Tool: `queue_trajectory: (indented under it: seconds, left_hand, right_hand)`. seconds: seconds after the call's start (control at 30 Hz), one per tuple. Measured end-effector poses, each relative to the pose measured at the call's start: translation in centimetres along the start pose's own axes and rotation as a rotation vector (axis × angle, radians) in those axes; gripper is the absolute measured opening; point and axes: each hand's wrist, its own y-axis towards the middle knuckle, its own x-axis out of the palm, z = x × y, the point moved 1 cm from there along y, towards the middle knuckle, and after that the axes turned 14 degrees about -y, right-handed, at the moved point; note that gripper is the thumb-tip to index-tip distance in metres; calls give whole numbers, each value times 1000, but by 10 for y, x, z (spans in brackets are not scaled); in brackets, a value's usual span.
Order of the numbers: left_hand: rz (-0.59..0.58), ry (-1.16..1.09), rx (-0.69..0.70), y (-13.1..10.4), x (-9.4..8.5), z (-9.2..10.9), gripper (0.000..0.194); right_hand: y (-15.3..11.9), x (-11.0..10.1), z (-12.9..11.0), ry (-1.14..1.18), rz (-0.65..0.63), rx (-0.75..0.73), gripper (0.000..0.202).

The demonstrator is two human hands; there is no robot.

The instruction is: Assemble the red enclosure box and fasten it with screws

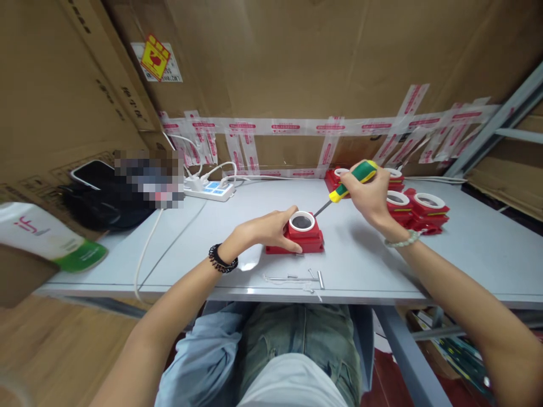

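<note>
A red plastic part with a white ring on top [302, 232] sits on the grey table [466, 254] in front of me. My left hand [265, 229] grips its left side and holds it down. My right hand [370, 195] is closed around a screwdriver with a green and yellow handle [354, 178]. The metal shaft slants down-left, and its tip reaches the white ring's right edge.
Several more red parts with white rings [418, 208] are piled behind my right hand. Small screws and metal pins [307, 278] lie near the front edge. A white power strip [210, 189], a black bag [102, 206] and a phone [91, 172] sit at the left. Cardboard walls surround the table.
</note>
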Motion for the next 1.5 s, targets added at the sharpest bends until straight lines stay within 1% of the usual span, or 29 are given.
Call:
queue_trajectory:
  seconds: [0.07,0.1,0.13,0.17,0.23,0.27,0.3,0.37,0.43,0.53,0.6,0.63,0.67,0.8,0.83,0.87,0.9,1.0,1.03,1.07,1.17,1.2,1.23,1.27,1.3,1.4,1.43,1.47,1.5]
  left_hand:
    - [1,8,-2,0,0,0,64]
    - [1,14,-8,0,0,1,65]
    - [0,20,-14,0,-1,1,65]
    - [-2,25,-18,0,-1,2,65]
    - [-7,32,-18,-1,-2,3,66]
    - [-8,35,-15,-1,-2,4,66]
    - [-10,40,-13,-1,-2,4,66]
    - [-6,46,-12,-1,-2,4,66]
    - [-2,41,-14,-1,-2,3,65]
    - [-3,18,-9,-1,-2,2,65]
    - [-5,18,-8,-1,-2,3,65]
    - [-6,22,-9,-1,-2,3,65]
    - [-6,29,-12,-1,-2,3,65]
    - [-2,32,-12,-1,-1,3,65]
    - [-1,29,-11,-1,-1,2,65]
    - [-1,24,-10,0,-1,2,66]
    - [-1,19,-9,0,-1,2,66]
    - [-4,14,-14,-1,-1,2,67]
    - [-5,15,-14,-1,-2,2,66]
    - [-6,19,-13,-1,-2,2,66]
    - [-2,34,-6,-2,-2,3,65]
    - [1,37,-8,-2,-2,3,65]
    - [3,37,-13,-2,-2,3,65]
    - [3,34,-18,-1,-2,3,65]
    - [1,29,-23,-1,-1,3,66]
    - [-6,17,-22,-1,-2,3,65]
    - [-7,15,-18,-1,-2,3,65]
    - [-6,16,-15,-1,-2,3,64]
    - [-5,19,-12,-1,-2,3,63]
  right_hand:
    - [-1,1,-13,-104,-25,-129,22]
    - [-2,2,-19,-125,-39,-177,19]
    - [-4,4,-26,-117,-51,-216,14]
    - [-7,5,-31,-99,-45,-257,17]
    - [-12,8,-40,-60,-40,-310,35]
    - [-14,10,-42,-56,-47,-327,41]
    - [-15,11,-43,-65,-62,-334,41]
    - [-14,12,-43,-99,-114,-334,34]
    - [-10,10,-42,-87,-213,-312,31]
    - [-2,4,-43,72,-404,-251,37]
    - [-1,2,-45,155,-481,-217,39]
    - [-1,2,-47,158,-485,-218,40]
    - [-2,3,-47,132,-460,-232,39]
    - [-8,11,-45,-69,-210,-345,31]
    - [-8,12,-44,-83,-182,-345,32]
    - [-8,13,-42,-65,-189,-327,35]
    - [-6,13,-40,-18,-233,-298,39]
    - [-1,11,-37,133,-441,-232,47]
    - [0,10,-37,138,-467,-237,48]
    - [1,9,-38,109,-452,-255,47]
    - [0,8,-38,-78,-277,-312,41]
    - [0,9,-38,-128,-231,-318,40]
    - [-1,9,-38,-155,-215,-321,40]
    - [-1,9,-38,-149,-225,-324,40]
    - [-2,8,-37,-114,-262,-324,40]
    - [-2,5,-39,57,-450,-311,46]
    - [-3,4,-40,81,-490,-309,47]
    - [-4,4,-42,67,-497,-313,48]
    - [-5,5,-43,23,-470,-325,47]
